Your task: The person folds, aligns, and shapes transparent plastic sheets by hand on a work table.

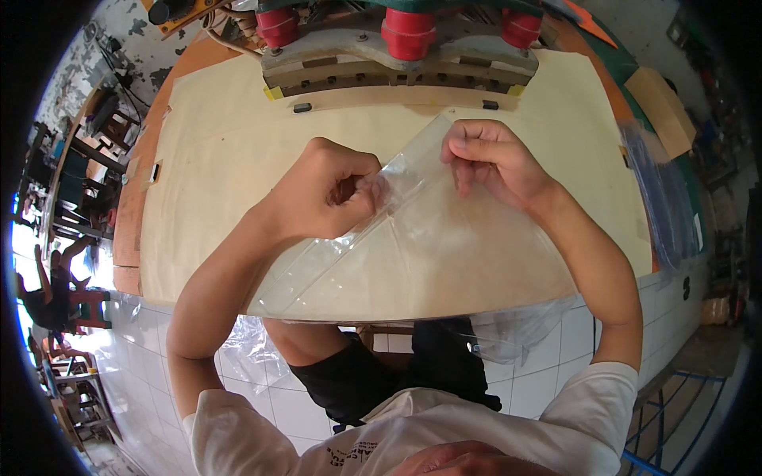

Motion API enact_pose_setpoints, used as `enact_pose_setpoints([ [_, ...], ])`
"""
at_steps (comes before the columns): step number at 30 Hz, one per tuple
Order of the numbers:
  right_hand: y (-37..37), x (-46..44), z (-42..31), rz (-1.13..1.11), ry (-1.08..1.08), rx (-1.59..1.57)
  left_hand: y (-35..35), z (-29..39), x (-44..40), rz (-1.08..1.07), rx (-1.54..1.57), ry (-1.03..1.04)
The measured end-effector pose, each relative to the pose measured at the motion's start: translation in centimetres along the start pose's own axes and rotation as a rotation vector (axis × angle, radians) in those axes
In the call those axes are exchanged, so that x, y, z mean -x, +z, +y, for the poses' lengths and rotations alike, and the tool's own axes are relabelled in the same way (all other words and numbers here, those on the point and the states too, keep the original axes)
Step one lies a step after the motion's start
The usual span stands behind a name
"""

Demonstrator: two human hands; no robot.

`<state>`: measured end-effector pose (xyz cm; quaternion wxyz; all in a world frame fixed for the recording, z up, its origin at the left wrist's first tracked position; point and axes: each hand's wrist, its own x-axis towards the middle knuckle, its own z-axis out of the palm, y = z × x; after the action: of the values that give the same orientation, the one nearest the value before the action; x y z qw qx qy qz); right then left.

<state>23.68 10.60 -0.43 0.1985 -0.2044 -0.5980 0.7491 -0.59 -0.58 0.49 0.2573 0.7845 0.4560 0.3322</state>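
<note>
Clear plastic sheet point(468, 262) at near edge of tbl point(128, 226), over cream paper point(210, 178), upper part lifted btwn hands. L hand point(337, 190) nearly closed, fingertips pinching sheet. R hand point(494, 163) half-curled by sheet's top corner; can't tell if gripping. Machine w/ red fittings point(409, 36) at far side; bluish plastic point(663, 202) & cardboard point(660, 111) on R.

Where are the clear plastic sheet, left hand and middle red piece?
Clear plastic sheet point(432, 250): head view, its broad middle.
Left hand point(324, 186): head view, back of the hand.
Middle red piece point(409, 34): head view, its front.
</note>
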Motion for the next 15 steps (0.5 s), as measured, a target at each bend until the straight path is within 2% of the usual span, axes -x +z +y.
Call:
enact_pose_setpoints([
  [5,-0.33,-0.13,0.14,-0.025,-0.014,-0.019,-0.05,-0.01,-0.07,0.012,0.024,-0.039],
  [10,-0.22,-0.11,0.00,-0.020,-0.007,-0.038,-0.08,-0.52,-0.09,0.073,-0.037,0.134],
  [15,-0.14,-0.04,-0.13,-0.012,0.005,-0.041,-0.24,-0.36,-0.11,0.062,-0.040,0.174],
])
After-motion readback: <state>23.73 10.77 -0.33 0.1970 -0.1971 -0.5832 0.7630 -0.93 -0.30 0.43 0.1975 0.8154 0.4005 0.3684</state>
